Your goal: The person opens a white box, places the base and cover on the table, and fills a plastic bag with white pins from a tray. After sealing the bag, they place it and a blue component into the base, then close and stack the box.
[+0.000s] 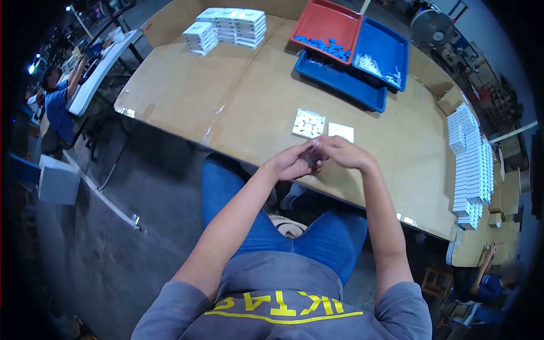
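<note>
Left hand (296, 164) and right hand (343, 152) together at bench (255, 122) edge; grip width, contents: cannot tell. Patterned plate (309, 123), white square (341, 133) near, 12 o'clock; white stacks (470, 164), 3 o'clock.

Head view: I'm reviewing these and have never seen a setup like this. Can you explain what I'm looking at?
There is no robot here. The single picture comes from a camera worn on a person's head, looking forward and down at their own arms. The left hand and right hand meet over the near edge of a brown table. Something seems to be between the fingers, but it is too small and blurred to identify. Just beyond lie a patterned white square and a plain white square. Farther back, a red tray holds blue pieces. White stacks stand at far left.
</note>
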`<state>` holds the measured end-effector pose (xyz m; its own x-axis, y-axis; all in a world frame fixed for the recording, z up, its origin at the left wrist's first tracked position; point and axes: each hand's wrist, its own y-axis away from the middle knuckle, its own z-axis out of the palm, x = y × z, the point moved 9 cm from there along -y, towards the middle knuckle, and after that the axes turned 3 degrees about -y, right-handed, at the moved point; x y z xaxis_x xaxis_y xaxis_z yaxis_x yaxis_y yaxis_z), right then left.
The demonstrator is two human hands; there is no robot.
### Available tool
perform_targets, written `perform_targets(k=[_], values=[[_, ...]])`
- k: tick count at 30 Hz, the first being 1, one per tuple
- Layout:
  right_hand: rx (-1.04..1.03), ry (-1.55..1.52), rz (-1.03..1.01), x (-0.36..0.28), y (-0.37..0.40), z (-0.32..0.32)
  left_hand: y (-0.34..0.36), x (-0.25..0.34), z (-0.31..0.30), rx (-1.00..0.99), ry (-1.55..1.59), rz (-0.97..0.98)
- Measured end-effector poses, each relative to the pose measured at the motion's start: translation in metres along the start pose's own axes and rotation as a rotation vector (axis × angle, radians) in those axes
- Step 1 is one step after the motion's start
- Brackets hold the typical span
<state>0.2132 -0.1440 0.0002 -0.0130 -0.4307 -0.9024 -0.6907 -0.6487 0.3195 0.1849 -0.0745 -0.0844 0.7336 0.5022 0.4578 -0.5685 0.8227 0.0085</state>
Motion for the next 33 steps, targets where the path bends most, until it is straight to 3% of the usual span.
perform_targets(k=[3,6,10,12,14,17,20,23,29,33], values=[[-0.028,-0.01,-0.029,0.0,0.0,0.005,0.001,-0.001,0.001,0.037,-0.009,-0.001],[0.075,-0.033,-0.125,-0.003,0.002,-0.02,0.0,0.002,0.006,0.021,0.044,-0.02],[0.353,-0.087,-0.135,0.01,0.005,-0.104,-0.002,0.006,0.016,0.002,0.121,-0.026],[0.569,0.036,-0.114,0.024,0.009,-0.164,-0.002,0.006,0.016,0.004,0.136,-0.032],[0.768,-0.056,-0.172,0.041,0.013,-0.221,-0.003,0.005,0.016,0.001,0.157,-0.042],[0.974,0.218,-0.224,0.065,0.025,-0.316,-0.004,0.005,0.015,0.005,0.172,-0.05],[1.198,0.641,0.038,0.053,0.06,-0.38,-0.006,0.005,0.014,0.024,0.194,-0.06],[1.238,0.816,0.139,0.043,0.072,-0.419,-0.007,0.006,0.015,0.037,0.21,-0.07],[0.986,1.152,0.325,0.051,0.046,-0.434,-0.009,0.008,0.014,0.071,0.185,-0.084],[1.023,1.236,0.209,0.037,0.035,-0.419,-0.01,0.006,0.012,0.09,0.199,-0.1]])
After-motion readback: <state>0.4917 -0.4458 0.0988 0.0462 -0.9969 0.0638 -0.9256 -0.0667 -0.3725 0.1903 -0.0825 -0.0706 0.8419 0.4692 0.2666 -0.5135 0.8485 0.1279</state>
